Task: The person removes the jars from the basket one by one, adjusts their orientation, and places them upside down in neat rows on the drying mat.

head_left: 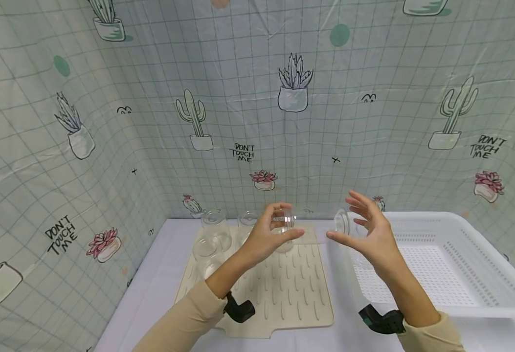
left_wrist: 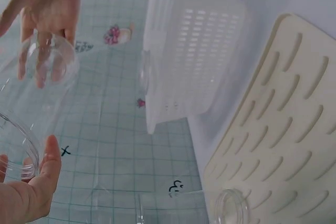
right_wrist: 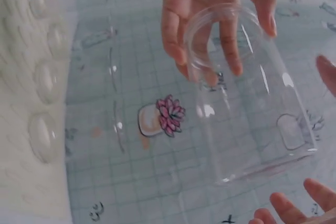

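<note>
A cactus-print curtain (head_left: pixel 257 98) walls in a pale table (head_left: pixel 151 288), and we work above it. At far left, clear glasses (head_left: pixel 213 232) stand along the back edge of a cream, ribbed drying mat (head_left: pixel 292 293), smooth silicone by its look. Over the mat's far end our left hand (head_left: pixel 268 234) curls thumb and fingers round one end of a clear glass jar (head_left: pixel 312 224). The jar lies on its side in the air, long axis running left to right between the hands, mouth towards the left. Our right hand (head_left: pixel 371 230) cups its other end with fingers spread and relaxed; we cannot tell whether they grip it or only steady it. Further right sits a white perforated plastic basket (head_left: pixel 459 220), nearer the right hand.
</note>
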The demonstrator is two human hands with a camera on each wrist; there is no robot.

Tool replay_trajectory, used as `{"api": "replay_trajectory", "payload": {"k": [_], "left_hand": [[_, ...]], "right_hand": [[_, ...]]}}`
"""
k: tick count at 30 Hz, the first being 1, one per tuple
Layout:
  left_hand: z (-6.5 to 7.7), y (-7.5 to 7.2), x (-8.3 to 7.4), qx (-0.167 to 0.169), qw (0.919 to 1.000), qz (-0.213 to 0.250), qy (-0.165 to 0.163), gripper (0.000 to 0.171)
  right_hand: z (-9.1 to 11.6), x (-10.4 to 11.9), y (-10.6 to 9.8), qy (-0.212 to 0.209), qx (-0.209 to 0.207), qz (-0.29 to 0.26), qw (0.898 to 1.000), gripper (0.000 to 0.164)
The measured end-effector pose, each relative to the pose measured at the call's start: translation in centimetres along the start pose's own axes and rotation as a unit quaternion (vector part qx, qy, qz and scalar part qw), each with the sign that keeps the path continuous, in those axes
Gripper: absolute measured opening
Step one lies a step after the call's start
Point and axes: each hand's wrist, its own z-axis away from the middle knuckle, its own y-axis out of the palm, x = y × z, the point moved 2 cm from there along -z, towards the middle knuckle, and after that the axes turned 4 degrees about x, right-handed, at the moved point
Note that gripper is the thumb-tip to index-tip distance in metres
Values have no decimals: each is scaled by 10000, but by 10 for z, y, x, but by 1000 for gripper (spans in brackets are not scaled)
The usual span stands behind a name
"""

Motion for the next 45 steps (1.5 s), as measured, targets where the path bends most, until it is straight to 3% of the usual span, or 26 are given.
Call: {"api": "replay_trajectory", "payload": {"k": [3, 6, 11, 17, 22, 25, 31, 34, 36, 40, 45], "left_hand": [[3, -1, -8, 35, 10000, 18, -1, 56], [4, -1, -12, 80, 10000, 23, 36, 55], [4, -3, -13, 70, 9999, -20, 99, 54], [4, -5, -13, 40, 9999, -87, 134, 55], [3, -3, -13, 19, 9997, 5, 223, 55], [3, -2, -13, 34, 9996, 88, 270, 55], [5, -3, -11, 59, 9995, 162, 256, 55], [7, -5, -11, 74, 9994, 206, 280, 55], [8, -6, -12, 80, 9993, 232, 284, 55], [11, -9, -13, 111, 9995, 247, 185, 57], [14, -14, -12, 116, 9999, 40, 14, 64]], "right_hand": [[2, -4, 4, 100, -22, -1212, 9926, 78], [4, -8, 11, 279, -26, -2250, 9740, 74], [9, -15, 24, 563, -122, -3355, 9403, 72], [10, -23, 43, 693, -20, -4522, 8892, 74], [9, -28, 60, 605, 236, -5438, 8367, 71], [9, -29, 67, 582, 149, -5860, 8081, 64], [9, -28, 77, 646, -174, -6426, 7633, 55], [8, -27, 80, 729, -288, -6568, 7500, 55], [7, -27, 81, 756, -320, -6597, 7470, 56], [6, -27, 84, 808, -323, -6511, 7539, 54], [3, -26, 85, 716, -328, -6401, 7642, 36]]}}
